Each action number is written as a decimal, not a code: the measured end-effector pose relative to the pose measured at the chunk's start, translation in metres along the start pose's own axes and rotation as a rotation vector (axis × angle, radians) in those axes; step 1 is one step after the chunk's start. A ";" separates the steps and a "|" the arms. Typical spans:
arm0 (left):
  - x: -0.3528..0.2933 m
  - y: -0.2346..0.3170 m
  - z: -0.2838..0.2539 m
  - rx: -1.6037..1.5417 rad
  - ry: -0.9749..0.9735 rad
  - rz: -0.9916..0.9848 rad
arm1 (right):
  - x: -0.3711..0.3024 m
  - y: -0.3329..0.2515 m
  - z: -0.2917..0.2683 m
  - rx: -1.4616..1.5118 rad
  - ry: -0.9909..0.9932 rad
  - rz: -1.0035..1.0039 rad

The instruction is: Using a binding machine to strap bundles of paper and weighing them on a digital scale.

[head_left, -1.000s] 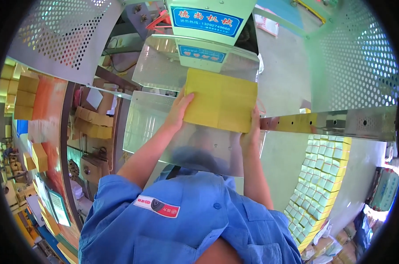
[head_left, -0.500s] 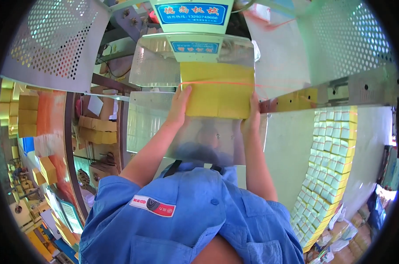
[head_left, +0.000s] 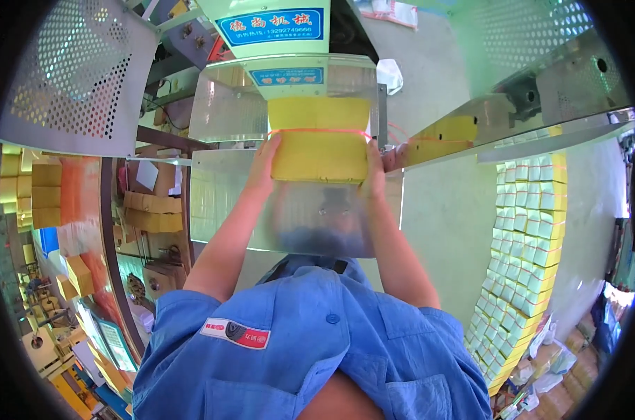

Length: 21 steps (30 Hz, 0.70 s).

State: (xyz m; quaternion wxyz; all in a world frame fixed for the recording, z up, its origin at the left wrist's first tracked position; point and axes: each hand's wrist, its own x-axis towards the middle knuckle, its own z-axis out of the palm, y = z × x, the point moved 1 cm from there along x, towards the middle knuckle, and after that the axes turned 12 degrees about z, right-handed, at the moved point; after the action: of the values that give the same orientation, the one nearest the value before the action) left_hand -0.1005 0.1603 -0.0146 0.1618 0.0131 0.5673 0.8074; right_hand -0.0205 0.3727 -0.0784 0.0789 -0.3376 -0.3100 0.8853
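Between my two hands is a yellow paper bundle (head_left: 319, 159), resting on or just above a shiny metal machine table (head_left: 296, 227). A thin pink strap (head_left: 321, 130) runs across its top from side to side. My left hand (head_left: 263, 166) presses the bundle's left side, fingers closed along it. On the opposite side my right hand (head_left: 374, 171) grips it the same way. Both hands' fingertips are partly hidden at the bundle's sides. Just beyond it stands the machine's head with a blue label plate (head_left: 272, 28), mirrored in the upright metal panel (head_left: 223, 105).
Perforated metal guards (head_left: 72, 84) flank the machine at upper left and right. A metal bar (head_left: 464, 136) reaches close to my right hand. Stacked rows of strapped yellow-and-white bundles (head_left: 524, 259) stand at right. At left are an orange-red surface (head_left: 83, 203) and cardboard pieces (head_left: 153, 210).
The machine and bundle have shifted left in the view. The pink strap, stretched out past the right side before, now lies closer round the bundle. Both hands have kept their hold.
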 end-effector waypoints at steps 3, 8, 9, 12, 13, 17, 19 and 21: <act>0.008 -0.009 -0.005 -0.001 -0.002 0.051 | -0.048 -0.032 0.044 -0.089 0.132 -0.263; 0.009 -0.001 0.003 0.019 -0.017 0.031 | -0.026 -0.020 0.019 -0.127 0.219 -0.254; 0.008 0.000 0.002 0.035 -0.012 0.020 | -0.026 -0.019 0.018 -0.176 0.240 -0.270; 0.008 0.002 -0.005 0.017 -0.015 0.035 | -0.028 -0.017 0.027 -0.050 0.114 -0.231; 0.003 0.002 -0.008 0.015 -0.010 0.036 | -0.033 -0.018 0.029 -0.054 0.112 -0.229; -0.029 0.015 -0.027 0.032 -0.030 0.046 | -0.062 -0.022 0.031 -0.065 0.066 -0.052; -0.050 0.015 -0.050 -0.054 -0.007 -0.012 | -0.076 -0.011 0.024 0.041 -0.002 0.109; -0.069 0.014 -0.087 0.604 -0.216 0.230 | -0.092 0.002 0.019 -0.183 -0.025 0.097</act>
State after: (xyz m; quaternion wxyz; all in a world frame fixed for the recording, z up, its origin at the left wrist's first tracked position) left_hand -0.0565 0.0579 -0.0217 0.1176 0.2096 0.7553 0.6097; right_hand 0.0371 0.3294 -0.0184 0.0011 -0.3468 -0.3737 0.8603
